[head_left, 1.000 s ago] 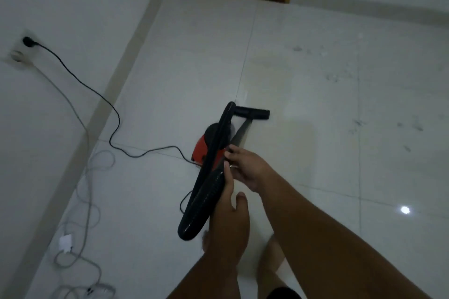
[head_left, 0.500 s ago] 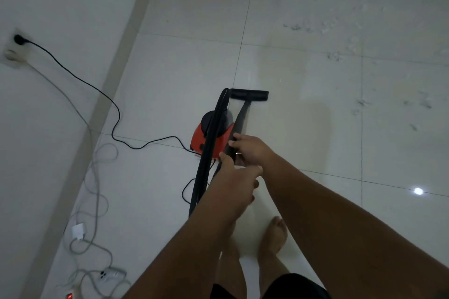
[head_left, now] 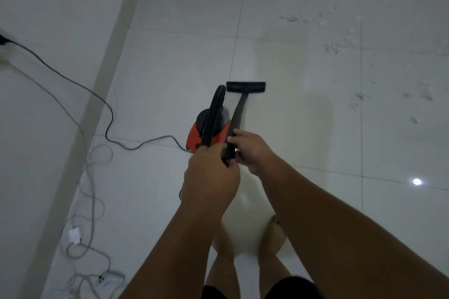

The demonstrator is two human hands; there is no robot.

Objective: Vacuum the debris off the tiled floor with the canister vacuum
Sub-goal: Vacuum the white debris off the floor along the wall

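A red and black canister vacuum [head_left: 220,137] stands on the white tiled floor [head_left: 184,60] in front of me. Its black hose [head_left: 213,114] arcs up from the canister into my left hand [head_left: 211,177], which grips the hose end. My right hand [head_left: 252,150] holds the upper end of the black wand [head_left: 237,116]. Both hands meet where hose and wand join. The wand slopes down to the flat floor nozzle [head_left: 246,86], which rests on the tiles. Dark and pale debris [head_left: 335,48] is scattered over the tiles at the upper right.
The vacuum's black power cord [head_left: 110,114] runs left across the floor and up the white wall [head_left: 48,31]. Loose grey cables with a white adapter [head_left: 74,235] lie along the skirting at the lower left. My bare feet [head_left: 274,233] stand just behind the vacuum.
My left hand has slid up the hose to its end and brought it to the wand's top, beside my right hand. The view has tilted down, so the door has left the frame.
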